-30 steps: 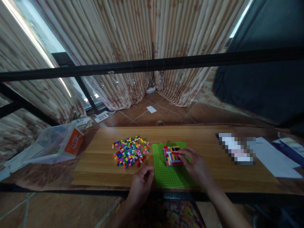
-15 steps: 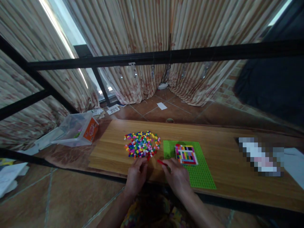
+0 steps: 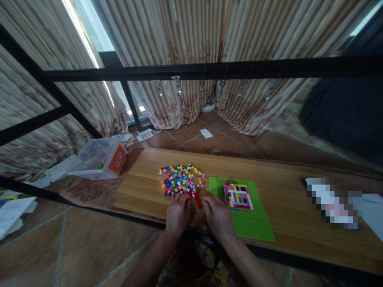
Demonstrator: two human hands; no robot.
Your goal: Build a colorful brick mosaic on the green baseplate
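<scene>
My left hand [image 3: 178, 213] rests at the near edge of a pile of small coloured bricks [image 3: 181, 179], fingers curled and closed. Whatever its fingertips hold is hidden. Just right of them, a thin red strip of bricks [image 3: 198, 201] slants on the table beside the pile. My right hand [image 3: 219, 217] is closed, its fingertips a little right of the strip and apart from it; what they hold, if anything, does not show. A multicoloured brick build [image 3: 237, 196] with a white and pink border sits on the green baseplate [image 3: 254, 223], beyond my right hand.
The wooden table [image 3: 287, 199] carries a pixelated object [image 3: 332, 203] and white paper [image 3: 369, 209] at right. A clear plastic box [image 3: 98, 157] with an orange label stands at left. A black rail [image 3: 197, 72] crosses before the curtains.
The red strip has left my right hand's fingers and now lies between my hands, turned to point away from me. My left fingers have moved slightly farther in along the pile's edge.
</scene>
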